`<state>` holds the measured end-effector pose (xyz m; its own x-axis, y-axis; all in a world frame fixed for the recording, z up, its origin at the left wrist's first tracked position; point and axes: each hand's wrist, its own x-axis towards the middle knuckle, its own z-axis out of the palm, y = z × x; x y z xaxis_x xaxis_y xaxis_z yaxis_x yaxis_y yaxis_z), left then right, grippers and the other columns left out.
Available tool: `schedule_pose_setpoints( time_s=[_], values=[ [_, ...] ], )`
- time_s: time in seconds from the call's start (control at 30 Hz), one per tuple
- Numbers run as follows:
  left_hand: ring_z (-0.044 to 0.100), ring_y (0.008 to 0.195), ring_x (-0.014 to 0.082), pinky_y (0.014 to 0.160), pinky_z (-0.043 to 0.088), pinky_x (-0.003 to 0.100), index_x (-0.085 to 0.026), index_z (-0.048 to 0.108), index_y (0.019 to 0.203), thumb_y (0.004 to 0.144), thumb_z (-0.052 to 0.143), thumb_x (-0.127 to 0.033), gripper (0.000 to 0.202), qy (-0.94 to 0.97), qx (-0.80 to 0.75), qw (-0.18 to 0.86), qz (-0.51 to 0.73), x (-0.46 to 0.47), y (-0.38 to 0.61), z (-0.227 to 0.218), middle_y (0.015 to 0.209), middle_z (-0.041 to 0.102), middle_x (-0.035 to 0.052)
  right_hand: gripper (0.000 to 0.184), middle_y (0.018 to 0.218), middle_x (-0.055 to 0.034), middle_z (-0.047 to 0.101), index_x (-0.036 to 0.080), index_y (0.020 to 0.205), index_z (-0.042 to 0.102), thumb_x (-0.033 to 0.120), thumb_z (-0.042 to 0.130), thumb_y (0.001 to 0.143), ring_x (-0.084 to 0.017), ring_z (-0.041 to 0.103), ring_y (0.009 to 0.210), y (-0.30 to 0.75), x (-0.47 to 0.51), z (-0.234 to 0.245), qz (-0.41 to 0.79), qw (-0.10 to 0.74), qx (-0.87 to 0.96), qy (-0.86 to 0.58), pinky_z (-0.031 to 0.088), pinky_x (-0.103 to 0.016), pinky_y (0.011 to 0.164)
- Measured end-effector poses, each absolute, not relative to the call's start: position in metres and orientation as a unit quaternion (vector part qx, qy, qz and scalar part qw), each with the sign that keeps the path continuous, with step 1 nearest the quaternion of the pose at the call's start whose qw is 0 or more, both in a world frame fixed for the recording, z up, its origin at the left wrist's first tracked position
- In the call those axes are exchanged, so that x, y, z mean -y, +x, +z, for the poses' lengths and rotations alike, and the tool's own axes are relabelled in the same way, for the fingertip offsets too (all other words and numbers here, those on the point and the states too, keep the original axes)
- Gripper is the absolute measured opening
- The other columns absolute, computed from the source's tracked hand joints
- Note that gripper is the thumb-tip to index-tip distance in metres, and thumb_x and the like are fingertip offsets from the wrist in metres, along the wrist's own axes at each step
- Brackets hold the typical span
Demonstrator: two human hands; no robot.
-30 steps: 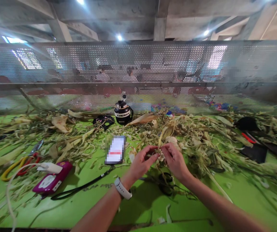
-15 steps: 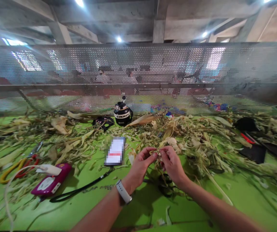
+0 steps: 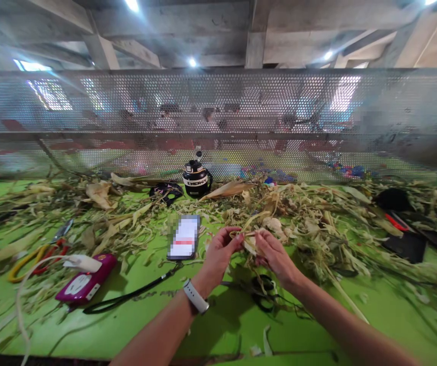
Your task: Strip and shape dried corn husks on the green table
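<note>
Above the green table [image 3: 298, 335], a husk strip [image 3: 249, 245] is pinched by the left hand [image 3: 220, 249] and the right hand [image 3: 276, 253], now drawn slightly farther apart, so more of it is exposed.

The husk strip [image 3: 254, 219] is thin, narrow and pale yellow, arches up and to the right just below and right of the frame's center, and sits directly above a broader cream husk piece [image 3: 250, 246], held pinched at both sides, its folds too small to tell.
</note>
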<state>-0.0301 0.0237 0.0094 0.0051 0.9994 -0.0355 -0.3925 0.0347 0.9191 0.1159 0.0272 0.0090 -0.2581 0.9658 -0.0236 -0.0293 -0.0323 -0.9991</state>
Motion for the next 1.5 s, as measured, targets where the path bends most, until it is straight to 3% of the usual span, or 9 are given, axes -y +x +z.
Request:
schedule_pose_setpoints(
  time_s=[0.23, 0.4, 0.5, 0.67, 0.93, 1.1, 1.27, 1.37, 1.5],
  values=[
    [0.056, 0.063, 0.0121, 0.066, 0.050, 0.028, -0.015, 0.057, 0.089, 0.067, 0.068, -0.037, 0.033, 0.464, -0.459, 0.501, 0.568, -0.028, -0.035, 0.012, 0.069, 0.058, -0.0010, 0.022, 0.071, -0.0021, 0.059, 0.018, 0.079, 0.061, 0.033, 0.047, 0.087, -0.014, 0.053, 0.065, 0.124, -0.031, 0.007, 0.221, 0.378, 0.778, -0.450, 0.041, -0.025, 0.060],
    [0.055, 0.061, 0.0129, 0.059, 0.046, 0.027, -0.015, 0.054, 0.095, 0.073, 0.062, -0.036, 0.031, 0.545, -0.480, 0.423, 0.541, -0.032, -0.039, 0.001, 0.071, 0.057, 0.0001, 0.018, 0.085, -0.0072, 0.061, 0.021, 0.083, 0.064, 0.023, 0.046, 0.088, -0.020, 0.055, 0.082, 0.127, -0.026, 0.011, -0.072, 0.326, 0.852, -0.403, 0.041, -0.032, 0.075],
    [0.056, 0.069, 0.0150, 0.065, 0.046, 0.028, -0.016, 0.058, 0.092, 0.076, 0.060, -0.035, 0.025, 0.615, -0.458, 0.407, 0.496, -0.032, -0.041, -0.001, 0.080, 0.061, 0.0045, 0.016, 0.103, -0.0084, 0.061, 0.021, 0.087, 0.062, 0.021, 0.046, 0.088, -0.021, 0.053, 0.096, 0.130, -0.029, 0.011, -0.131, 0.349, 0.849, -0.374, 0.039, -0.036, 0.085],
    [0.055, 0.078, 0.0167, 0.074, 0.045, 0.029, -0.019, 0.066, 0.096, 0.079, 0.056, -0.034, 0.024, 0.692, -0.402, 0.392, 0.454, -0.027, -0.042, 0.004, 0.087, 0.060, 0.0067, 0.019, 0.081, -0.0067, 0.064, 0.019, 0.085, 0.059, 0.024, 0.041, 0.091, -0.020, 0.056, 0.079, 0.131, -0.035, 0.011, -0.079, 0.367, 0.829, -0.414, 0.041, -0.035, 0.078],
    [0.055, 0.079, 0.0138, 0.078, 0.046, 0.029, -0.018, 0.061, 0.095, 0.072, 0.065, -0.042, 0.033, 0.502, -0.356, 0.619, 0.489, -0.018, -0.028, 0.006, 0.089, 0.061, 0.0032, 0.020, 0.070, -0.0026, 0.061, 0.021, 0.085, 0.052, 0.034, 0.037, 0.091, -0.017, 0.057, 0.061, 0.124, -0.028, 0.007, 0.093, 0.396, 0.767, -0.496, 0.041, -0.027, 0.059],
    [0.054, 0.069, 0.0108, 0.070, 0.048, 0.026, -0.015, 0.063, 0.087, 0.059, 0.076, -0.039, 0.038, 0.466, -0.387, 0.619, 0.499, -0.019, -0.028, 0.008, 0.079, 0.062, 0.0013, 0.019, 0.073, -0.0029, 0.062, 0.021, 0.086, 0.051, 0.036, 0.040, 0.089, -0.017, 0.057, 0.062, 0.122, -0.030, 0.007, 0.158, 0.409, 0.743, -0.506, 0.041, -0.027, 0.059],
    [0.054, 0.065, 0.0085, 0.065, 0.046, 0.023, -0.014, 0.064, 0.083, 0.057, 0.078, -0.036, 0.037, 0.426, -0.393, 0.634, 0.511, -0.029, -0.038, 0.005, 0.076, 0.061, 0.0006, 0.027, 0.051, 0.0052, 0.047, 0.019, 0.101, 0.048, 0.041, 0.045, 0.086, -0.014, 0.045, 0.046, 0.130, -0.033, 0.019, 0.249, 0.449, 0.693, -0.506, 0.037, -0.026, 0.049],
    [0.055, 0.066, 0.0096, 0.068, 0.046, 0.024, -0.013, 0.064, 0.079, 0.057, 0.078, -0.036, 0.035, 0.407, -0.386, 0.647, 0.516, -0.033, -0.042, 0.003, 0.075, 0.062, 0.0018, 0.036, 0.065, 0.0013, 0.054, 0.019, 0.110, 0.048, 0.041, 0.052, 0.083, -0.013, 0.050, 0.053, 0.135, -0.032, 0.026, 0.335, 0.484, 0.677, -0.441, 0.041, -0.025, 0.051],
    [0.055, 0.064, 0.0095, 0.068, 0.046, 0.025, -0.011, 0.065, 0.077, 0.056, 0.079, -0.036, 0.035, 0.402, -0.371, 0.666, 0.506, -0.034, -0.043, 0.002, 0.074, 0.063, 0.0030, 0.026, 0.085, -0.0053, 0.058, 0.020, 0.096, 0.061, 0.039, 0.060, 0.078, -0.015, 0.056, 0.070, 0.137, -0.032, 0.028, 0.361, 0.485, 0.702, -0.378, 0.046, -0.026, 0.059]
  ],
)
